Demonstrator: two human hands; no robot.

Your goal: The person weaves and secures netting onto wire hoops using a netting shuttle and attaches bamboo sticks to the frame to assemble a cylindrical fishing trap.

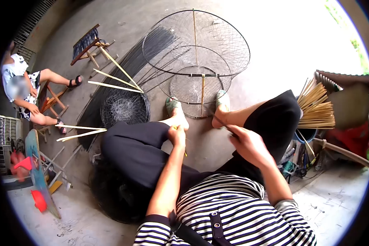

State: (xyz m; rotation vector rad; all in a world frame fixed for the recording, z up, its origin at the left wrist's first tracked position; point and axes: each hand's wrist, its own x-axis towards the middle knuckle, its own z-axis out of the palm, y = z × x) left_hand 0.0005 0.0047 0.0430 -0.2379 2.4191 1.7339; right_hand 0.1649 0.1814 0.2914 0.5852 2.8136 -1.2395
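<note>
My left hand (177, 136) is closed in front of my left shin, round something thin and yellow that shows only in small parts. My right hand (248, 143) is slightly blurred and closed on a thin dark tool (222, 122), whose far end points up and left between my legs. Beyond both hands, a round wire mesh cage (197, 57) with dark hoops and light upright sticks stands on the floor at my feet. Neither hand touches it.
A round mesh basket (125, 107) with pale sticks sits left, beside dark wires (131, 65). A folding stool (86, 45) stands farther back. Another person (24, 86) sits at the far left. Bamboo sticks (315, 108) fill a blue bucket (306, 135) at the right.
</note>
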